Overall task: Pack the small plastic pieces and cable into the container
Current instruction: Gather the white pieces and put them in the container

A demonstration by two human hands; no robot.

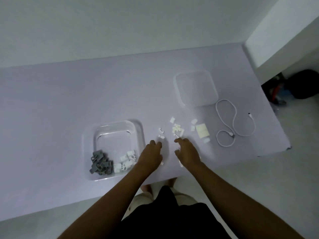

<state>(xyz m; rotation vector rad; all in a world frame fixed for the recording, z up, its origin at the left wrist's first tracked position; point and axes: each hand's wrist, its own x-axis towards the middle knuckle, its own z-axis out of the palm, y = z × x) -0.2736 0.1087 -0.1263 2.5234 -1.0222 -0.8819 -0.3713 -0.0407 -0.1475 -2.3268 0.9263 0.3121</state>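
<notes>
Lavender table point(51, 104) surface carries everything, under dim light. Clear plastic container point(139, 133) sits near the front edge, left of centre, lid off. Inside it, against the front wall: a heap of grey plastic pieces point(101, 163) on the left, a heap of white plastic pieces point(126, 161) touching it on the right; the rest of the container floor is bare.

Your left hand point(151, 156) hovers just beside the container's right wall, palm down, fingers point(158, 144) loosely curled and partly spread. A bit of white shows under the heel of the hand; you cannot tell whether it is gripped or lying on the table.

Your right hand point(187, 152) is close beside the left, fingers half open, index tip reaching toward the loose cluster of white pieces point(177, 131). A small white piece shows between thumb and index finger; grip cannot be confirmed from this view.

Two more white pieces point(161, 133) lie between the cluster and the container. Right of the cluster: a pale square pad point(202, 132) with a few white bits around it.

White cable point(233, 121) lies loosely looped near the right edge, untouched, well apart from the container. Translucent lid point(196, 88) lies flat behind the cable, toward the back right corner.
</notes>
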